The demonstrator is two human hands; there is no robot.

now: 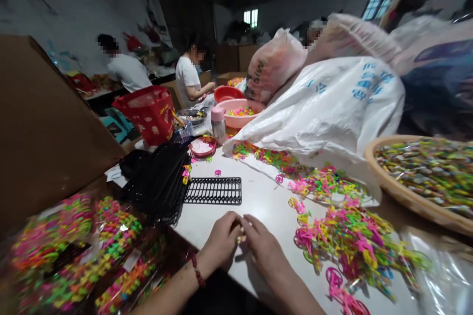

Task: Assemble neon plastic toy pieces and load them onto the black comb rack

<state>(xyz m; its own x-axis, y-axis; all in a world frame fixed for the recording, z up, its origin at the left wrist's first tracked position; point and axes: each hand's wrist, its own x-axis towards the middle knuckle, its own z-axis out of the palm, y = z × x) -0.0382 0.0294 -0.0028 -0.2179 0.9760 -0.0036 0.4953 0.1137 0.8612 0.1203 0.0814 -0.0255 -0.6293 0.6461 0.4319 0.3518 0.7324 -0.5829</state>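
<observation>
Holding left hand [223, 236] and right hand [264, 243] together above white table [260, 199], near its front edge. Curling fingers of both inward, tips close around small piece [242, 239]; cannot tell which hand pinches it. Wearing red bracelet [198, 270] on left wrist. Just beyond hands: black grid [213, 191], flat on table, with pink wheel [218, 173] near its far edge. To right: heap of colourful pieces [351, 236]. To left: bagged pieces [118, 231].

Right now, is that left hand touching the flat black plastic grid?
Apart: the head view shows bare white tabletop between the left hand and the black grid's near edge.
</observation>
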